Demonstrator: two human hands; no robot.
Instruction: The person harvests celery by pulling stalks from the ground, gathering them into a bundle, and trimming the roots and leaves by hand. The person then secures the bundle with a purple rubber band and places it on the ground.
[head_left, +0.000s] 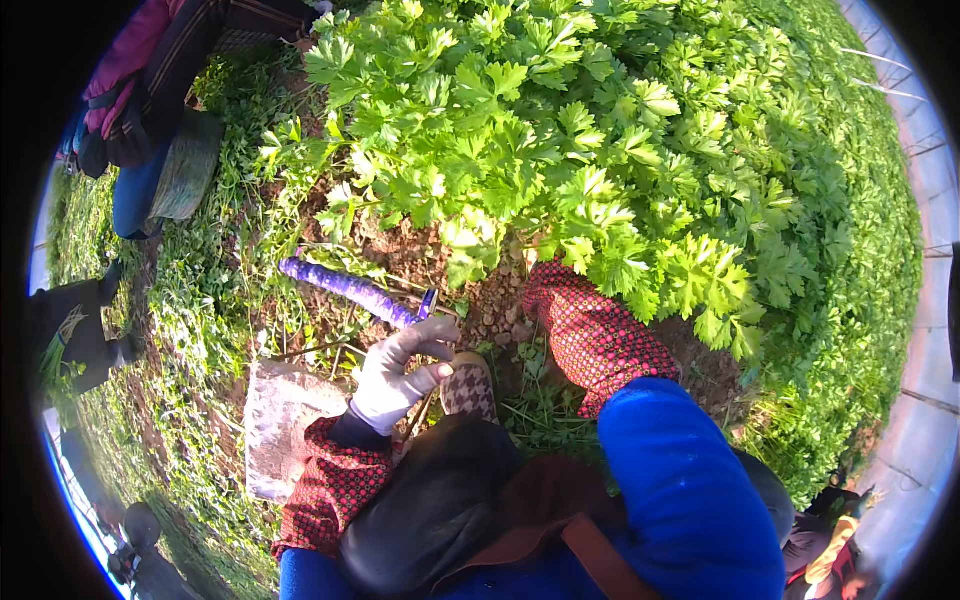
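My left hand (401, 371), in a pale glove with bare fingertips showing, is raised in front of my knee with its thumb and fingers apart. Just beyond its fingers lies a purple tape-wrapped roll (352, 291) with a small loop at its near end; whether the hand touches it I cannot tell. My right arm, in a red patterned sleeve cover (600, 330), reaches to the base of the leafy celery plants (525, 142). Leaves hide nearly all of my right hand, so its grip does not show. Bare crumbly soil (495, 304) separates the two hands.
A pale block or folded sheet (289, 427) lies left of my left hand. My checked shoe (469, 386) rests between my arms. Another person (150, 97) is at the upper left, and another (825, 540) at the lower right. Plastic greenhouse sheeting (919, 360) borders the dense plants.
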